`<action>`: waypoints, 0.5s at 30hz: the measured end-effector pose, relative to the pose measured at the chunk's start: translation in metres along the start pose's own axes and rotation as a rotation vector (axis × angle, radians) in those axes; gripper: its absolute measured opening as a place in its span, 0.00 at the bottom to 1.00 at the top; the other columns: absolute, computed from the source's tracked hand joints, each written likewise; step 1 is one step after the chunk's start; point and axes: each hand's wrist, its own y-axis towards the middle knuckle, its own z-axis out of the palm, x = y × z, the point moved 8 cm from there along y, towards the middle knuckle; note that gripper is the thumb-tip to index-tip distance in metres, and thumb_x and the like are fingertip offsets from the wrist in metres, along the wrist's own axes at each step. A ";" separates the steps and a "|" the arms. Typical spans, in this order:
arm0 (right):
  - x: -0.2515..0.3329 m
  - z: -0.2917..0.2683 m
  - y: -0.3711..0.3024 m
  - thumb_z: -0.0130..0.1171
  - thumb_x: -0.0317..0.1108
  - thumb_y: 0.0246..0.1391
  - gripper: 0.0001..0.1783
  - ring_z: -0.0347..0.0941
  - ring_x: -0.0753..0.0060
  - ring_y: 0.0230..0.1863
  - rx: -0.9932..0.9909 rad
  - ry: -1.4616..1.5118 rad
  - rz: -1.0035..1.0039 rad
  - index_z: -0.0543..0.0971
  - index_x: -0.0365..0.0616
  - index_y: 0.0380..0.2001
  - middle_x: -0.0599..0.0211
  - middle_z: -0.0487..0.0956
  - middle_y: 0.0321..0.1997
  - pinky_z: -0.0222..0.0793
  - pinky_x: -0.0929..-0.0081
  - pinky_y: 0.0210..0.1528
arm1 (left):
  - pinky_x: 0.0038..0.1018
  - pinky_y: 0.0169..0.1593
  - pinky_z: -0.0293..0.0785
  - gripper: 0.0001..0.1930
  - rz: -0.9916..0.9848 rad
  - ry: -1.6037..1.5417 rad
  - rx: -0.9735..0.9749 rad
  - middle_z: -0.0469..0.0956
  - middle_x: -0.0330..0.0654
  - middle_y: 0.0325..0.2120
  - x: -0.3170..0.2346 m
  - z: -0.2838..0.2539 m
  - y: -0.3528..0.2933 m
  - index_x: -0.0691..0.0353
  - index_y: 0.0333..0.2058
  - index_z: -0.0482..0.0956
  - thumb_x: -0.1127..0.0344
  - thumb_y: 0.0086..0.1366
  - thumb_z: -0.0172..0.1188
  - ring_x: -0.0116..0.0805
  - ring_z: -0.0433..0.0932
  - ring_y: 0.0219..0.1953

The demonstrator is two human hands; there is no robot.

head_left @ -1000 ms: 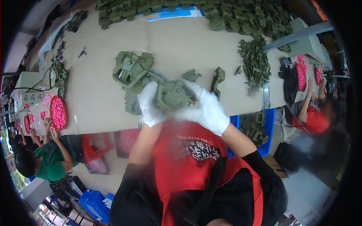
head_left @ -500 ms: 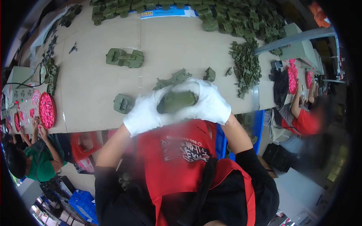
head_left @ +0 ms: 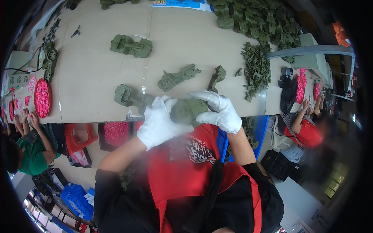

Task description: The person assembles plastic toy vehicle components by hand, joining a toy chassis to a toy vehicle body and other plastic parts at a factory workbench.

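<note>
Between my two white-gloved hands is an olive-green moulded plastic vehicle part [head_left: 189, 109], held just above the table's near edge. My left hand [head_left: 160, 123] is closed on its left side, and my right hand [head_left: 220, 112] grips its right side with the fingers bent over it. Just beyond them on the table lie a long, thin green chassis piece [head_left: 175, 78] and a smaller upright green piece [head_left: 217, 77], whose lower end comes close to my right glove. A boxy green vehicle body [head_left: 125, 94] sits left of my left hand, partly hidden by it. Farther back rests a similar body [head_left: 131, 46].
Small green parts form a heap [head_left: 256, 68] at right, with a larger pile of green bodies [head_left: 252, 19] behind. A metal bar [head_left: 311, 49] crosses the right side. Co-workers sit at both sides near red trays [head_left: 49, 99] of pink pieces. A blue crate [head_left: 222, 144] stands below the edge.
The green part has been turned in my hands and now shows a blockier side. My grip has shifted, with my left hand lower. The view has tilted, uncovering the chassis piece.
</note>
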 end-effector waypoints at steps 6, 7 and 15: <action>0.013 0.005 -0.002 0.67 0.21 0.40 0.31 0.74 0.68 0.51 -0.065 -0.090 -0.062 0.76 0.41 0.53 0.62 0.78 0.53 0.67 0.73 0.55 | 0.40 0.56 0.69 0.41 0.129 -0.017 -0.113 0.72 0.49 0.47 -0.001 0.001 -0.003 0.61 0.52 0.73 0.45 0.40 0.72 0.48 0.70 0.53; 0.012 0.008 -0.003 0.67 0.21 0.40 0.31 0.74 0.68 0.51 -0.063 -0.087 -0.060 0.76 0.41 0.53 0.62 0.78 0.53 0.67 0.73 0.55 | 0.39 0.55 0.69 0.39 0.162 -0.010 -0.155 0.74 0.49 0.45 -0.001 0.000 -0.007 0.60 0.51 0.75 0.45 0.40 0.72 0.48 0.71 0.51; -0.025 0.001 -0.001 0.63 0.14 0.41 0.28 0.73 0.74 0.48 -0.212 0.266 0.220 0.76 0.36 0.51 0.63 0.79 0.49 0.69 0.75 0.53 | 0.39 0.57 0.69 0.40 0.102 -0.276 0.166 0.74 0.53 0.50 0.004 0.006 0.014 0.57 0.52 0.75 0.43 0.41 0.73 0.51 0.71 0.54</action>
